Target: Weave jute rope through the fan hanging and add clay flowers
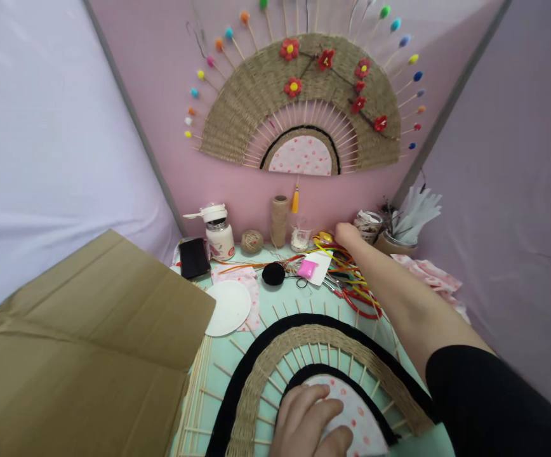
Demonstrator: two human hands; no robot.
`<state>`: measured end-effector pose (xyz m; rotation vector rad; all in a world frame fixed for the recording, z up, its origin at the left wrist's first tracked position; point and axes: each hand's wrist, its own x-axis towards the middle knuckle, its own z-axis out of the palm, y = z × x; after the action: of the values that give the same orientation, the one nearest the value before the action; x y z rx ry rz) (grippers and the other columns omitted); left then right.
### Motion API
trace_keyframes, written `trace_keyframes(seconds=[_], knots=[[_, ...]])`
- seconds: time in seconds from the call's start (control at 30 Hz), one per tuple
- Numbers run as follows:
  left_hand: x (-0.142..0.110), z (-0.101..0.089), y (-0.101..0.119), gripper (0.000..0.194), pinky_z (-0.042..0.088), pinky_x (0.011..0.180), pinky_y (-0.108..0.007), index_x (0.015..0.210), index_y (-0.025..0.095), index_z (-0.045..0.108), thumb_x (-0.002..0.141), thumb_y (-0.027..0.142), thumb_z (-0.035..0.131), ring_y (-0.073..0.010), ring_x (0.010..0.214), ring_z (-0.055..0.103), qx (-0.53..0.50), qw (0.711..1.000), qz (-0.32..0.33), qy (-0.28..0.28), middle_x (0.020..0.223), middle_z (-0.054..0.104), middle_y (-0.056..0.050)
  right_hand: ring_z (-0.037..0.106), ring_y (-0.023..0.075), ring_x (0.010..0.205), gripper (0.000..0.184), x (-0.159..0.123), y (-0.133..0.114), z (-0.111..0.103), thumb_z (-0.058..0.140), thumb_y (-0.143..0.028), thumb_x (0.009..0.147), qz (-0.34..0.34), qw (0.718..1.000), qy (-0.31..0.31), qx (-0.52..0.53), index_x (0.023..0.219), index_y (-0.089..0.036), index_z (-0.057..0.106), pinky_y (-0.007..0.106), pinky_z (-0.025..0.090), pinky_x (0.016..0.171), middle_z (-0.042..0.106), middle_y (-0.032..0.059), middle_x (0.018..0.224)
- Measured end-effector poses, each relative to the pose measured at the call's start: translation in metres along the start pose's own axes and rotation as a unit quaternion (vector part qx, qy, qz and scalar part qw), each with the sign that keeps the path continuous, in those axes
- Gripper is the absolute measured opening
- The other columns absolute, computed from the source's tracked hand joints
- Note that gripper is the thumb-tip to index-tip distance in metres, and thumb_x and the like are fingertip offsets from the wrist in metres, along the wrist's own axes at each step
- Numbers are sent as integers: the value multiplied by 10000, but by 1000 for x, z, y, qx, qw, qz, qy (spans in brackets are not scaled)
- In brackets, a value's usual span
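My left hand (306, 422) lies on the half-round woven fan frame (323, 337), its fingers apart over the white, pink-spotted centre panel (351, 412). Thin wooden sticks radiate through the frame's tan woven band and its black bands. Stretched to the back of the table, my right hand (346, 234) is beside a small yellow item (325, 237) and a heap of coloured pipe cleaners (358, 298). Its fingers bend down out of sight, so whether they hold anything is hidden.
Cardboard (94, 336) covers the left side, near a white disc (228, 308) and phone (194, 258). A black yarn ball (273, 274), pink packet (307, 269), twine spool (280, 222), white bottle (220, 240) and jar (367, 226) stand behind. A decorated fan (237, 120) hangs above.
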<state>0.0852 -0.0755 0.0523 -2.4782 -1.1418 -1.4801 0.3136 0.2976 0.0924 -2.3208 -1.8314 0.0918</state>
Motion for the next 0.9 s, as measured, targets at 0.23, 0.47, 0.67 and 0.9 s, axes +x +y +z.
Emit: trace_keyframes(seconds=[0.23,0.47,0.67,0.9], knots=[[10,-13,-5,223,520,819,-384,921,159,596,765,48,482,-235,992,605,-47,997,58,-31,931,663,-115,571,293,1048,286,-35,6,-30,445,-250,909,10,981,136,137,1032,-75,635,432,426,896,623,203,1090],[15,-31,3,290,477,915,-435,1023,152,579,785,31,465,-241,1112,536,-77,994,-36,-64,1062,626,-137,605,196,738,360,-115,6,-61,460,-368,844,-26,923,145,354,921,-109,699,294,462,662,691,97,871],[24,-38,2,299,448,961,-429,1115,185,561,837,113,476,-221,1114,540,-84,983,-144,-78,1137,611,-113,445,101,507,335,-256,9,-45,690,-492,665,-49,795,-42,603,743,-167,695,240,351,476,569,-2,594],[54,-40,-13,569,469,921,-406,1289,193,407,776,279,639,-228,1139,517,-114,956,-254,-89,1252,509,-117,395,78,516,286,-331,-7,-26,807,-400,544,23,645,-202,737,639,-176,657,233,325,506,540,-22,596]])
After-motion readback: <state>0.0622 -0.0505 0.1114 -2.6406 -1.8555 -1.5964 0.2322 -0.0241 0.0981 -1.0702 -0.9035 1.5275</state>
